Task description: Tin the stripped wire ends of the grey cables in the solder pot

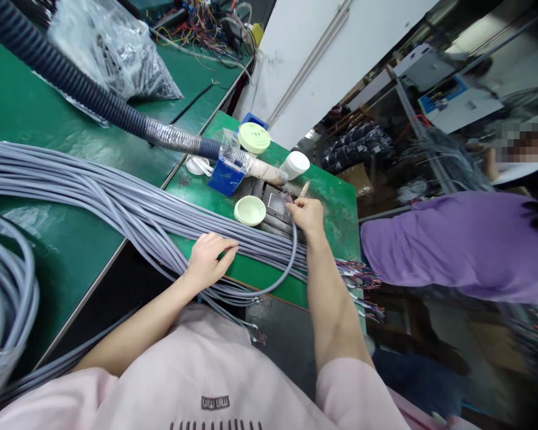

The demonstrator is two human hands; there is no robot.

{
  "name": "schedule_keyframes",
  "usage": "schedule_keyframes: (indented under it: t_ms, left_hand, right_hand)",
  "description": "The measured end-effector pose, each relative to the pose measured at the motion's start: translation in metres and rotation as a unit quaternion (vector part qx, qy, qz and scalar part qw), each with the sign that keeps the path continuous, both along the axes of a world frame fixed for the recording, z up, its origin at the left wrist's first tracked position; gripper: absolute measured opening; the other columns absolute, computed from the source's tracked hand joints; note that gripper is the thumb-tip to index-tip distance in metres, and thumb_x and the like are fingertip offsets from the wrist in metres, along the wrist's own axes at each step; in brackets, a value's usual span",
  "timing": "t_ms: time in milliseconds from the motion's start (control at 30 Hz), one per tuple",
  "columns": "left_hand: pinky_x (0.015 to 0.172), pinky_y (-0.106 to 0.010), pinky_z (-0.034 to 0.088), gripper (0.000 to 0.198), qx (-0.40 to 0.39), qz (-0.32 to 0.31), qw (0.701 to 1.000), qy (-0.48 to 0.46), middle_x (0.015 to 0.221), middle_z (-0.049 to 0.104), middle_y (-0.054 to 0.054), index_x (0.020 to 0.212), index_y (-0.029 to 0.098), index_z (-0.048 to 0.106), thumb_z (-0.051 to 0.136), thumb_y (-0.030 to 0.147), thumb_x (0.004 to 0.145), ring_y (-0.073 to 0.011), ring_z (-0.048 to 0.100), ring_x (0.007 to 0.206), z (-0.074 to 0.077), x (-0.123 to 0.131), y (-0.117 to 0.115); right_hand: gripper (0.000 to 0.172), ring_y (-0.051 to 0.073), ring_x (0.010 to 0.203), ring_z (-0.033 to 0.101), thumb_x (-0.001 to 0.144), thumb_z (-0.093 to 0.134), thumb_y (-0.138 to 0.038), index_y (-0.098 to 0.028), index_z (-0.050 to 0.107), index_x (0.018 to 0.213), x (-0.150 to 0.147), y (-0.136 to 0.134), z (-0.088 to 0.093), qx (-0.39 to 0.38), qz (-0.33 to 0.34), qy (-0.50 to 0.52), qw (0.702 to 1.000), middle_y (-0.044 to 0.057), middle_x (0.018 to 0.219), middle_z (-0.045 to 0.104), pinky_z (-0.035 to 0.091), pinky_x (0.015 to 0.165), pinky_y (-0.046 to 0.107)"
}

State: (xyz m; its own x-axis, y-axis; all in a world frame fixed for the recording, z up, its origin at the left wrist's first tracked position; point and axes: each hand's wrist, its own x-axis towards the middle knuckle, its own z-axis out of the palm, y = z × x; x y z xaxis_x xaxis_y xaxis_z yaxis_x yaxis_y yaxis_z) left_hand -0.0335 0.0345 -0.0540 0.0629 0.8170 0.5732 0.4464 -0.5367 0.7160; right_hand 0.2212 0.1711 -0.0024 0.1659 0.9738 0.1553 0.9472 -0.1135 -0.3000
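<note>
A thick bundle of grey cables (116, 197) runs across the green table (40, 113) from the left. My left hand (208, 258) rests on the bundle near the table's front edge, fingers curled and pinching one cable. My right hand (307, 215) is closed on a single grey cable (287, 263) that loops back under my forearm; it holds the cable's end over a small metal pot (277, 206). A thin wooden stick (303, 190) pokes up by the same hand's fingers. Stripped coloured wire ends (358, 280) fan out past the table's right edge.
A dark corrugated hose (72, 83) ends over the pot. Near it stand a blue box (226, 174), a pale green lid (250, 210), a green-lidded jar (253, 138) and a white jar (295, 164). A person in purple (457, 245) sits at right. A plastic bag (112, 48) lies behind.
</note>
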Motion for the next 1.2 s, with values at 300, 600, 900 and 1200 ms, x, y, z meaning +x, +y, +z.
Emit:
schedule_keyframes:
  t_ms: [300, 600, 900, 1200]
  left_hand:
    - [0.065, -0.030, 0.038, 0.010, 0.006, -0.009, 1.000, 0.009, 0.069, 0.066, -0.001, 0.089, 0.019, 0.067, 0.057, 0.022, 0.088, -0.0144, 0.055, 0.067, 0.000, -0.001, 0.000]
    - [0.066, -0.030, 0.039, 0.011, 0.007, -0.009, 1.000, 0.021, 0.068, 0.065, -0.001, 0.088, 0.020, 0.067, 0.057, 0.024, 0.088, -0.0151, 0.055, 0.067, -0.001, -0.002, 0.000]
    - [0.067, -0.031, 0.040, 0.013, 0.003, -0.005, 1.000, 0.029, 0.068, 0.066, -0.001, 0.088, 0.020, 0.067, 0.056, 0.027, 0.089, -0.0152, 0.056, 0.066, -0.001, -0.002, -0.001]
    - [0.067, -0.031, 0.040, 0.014, 0.010, -0.006, 0.999, 0.034, 0.072, 0.068, -0.002, 0.088, 0.019, 0.068, 0.056, 0.026, 0.088, -0.0150, 0.056, 0.066, -0.002, -0.002, -0.001]
  right_hand:
    - [0.030, 0.010, 0.051, 0.039, 0.072, 0.061, -0.041, -0.016, 0.056, 0.055, -0.019, -0.063, 0.050, 0.037, 0.125, 0.164, 0.978, -0.004, 0.049, 0.042, 0.028, 0.051, 0.024]
    - [0.027, 0.015, 0.061, 0.053, 0.080, 0.056, -0.037, -0.018, 0.061, 0.062, -0.024, -0.100, 0.055, 0.072, 0.152, 0.111, 0.979, 0.002, 0.063, 0.060, 0.038, 0.062, 0.027]
    - [0.037, 0.015, 0.063, 0.058, 0.088, 0.043, -0.037, -0.017, 0.068, 0.069, -0.028, -0.135, 0.064, 0.018, 0.150, 0.192, 0.970, 0.002, 0.064, 0.063, 0.043, 0.064, 0.026]
    - [0.037, 0.012, 0.056, 0.055, 0.089, 0.046, -0.036, -0.015, 0.071, 0.072, -0.027, -0.153, 0.062, -0.022, 0.173, 0.297, 0.939, 0.000, 0.059, 0.062, 0.041, 0.057, 0.023]
